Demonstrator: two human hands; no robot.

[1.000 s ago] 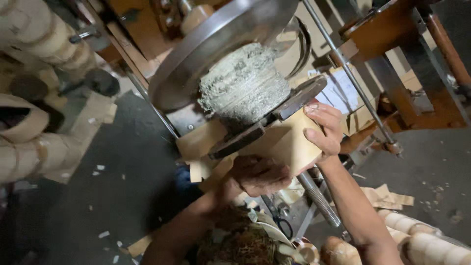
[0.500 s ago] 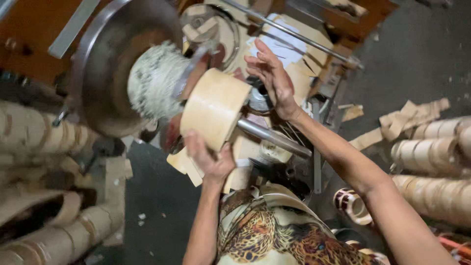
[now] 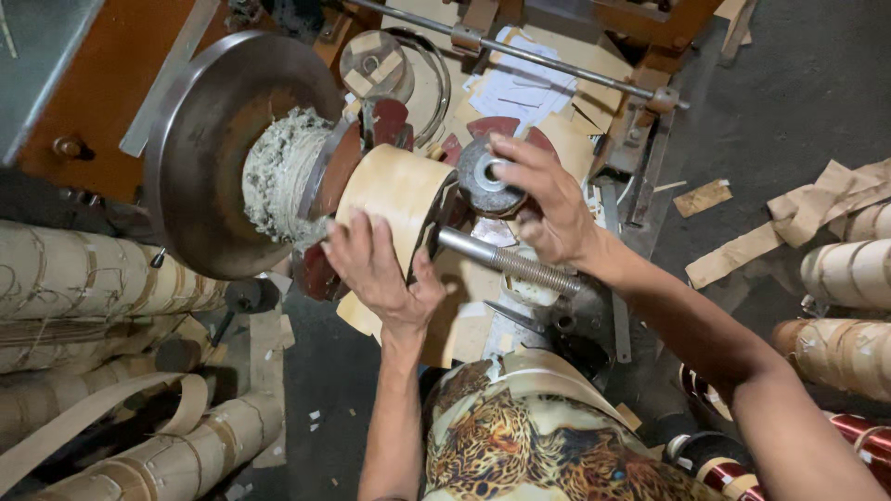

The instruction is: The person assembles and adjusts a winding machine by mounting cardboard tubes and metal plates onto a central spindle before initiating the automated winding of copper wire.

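On spindle, hands (image 3: 380, 269) gripping tape roll (image 3: 394, 199)

Your dark floor (image 3: 798, 83) carries cardboard scraps (image 3: 789, 218) at far right, paper rolls (image 3: 858, 278) at right, and more rolls (image 3: 102, 278) stacked at left.

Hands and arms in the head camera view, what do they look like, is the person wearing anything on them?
Both arms are bare to the frame edge: no sleeves, gloves, watch or rings show on the left hand or right hand. The garment at the torso has a leopard-pattern print.
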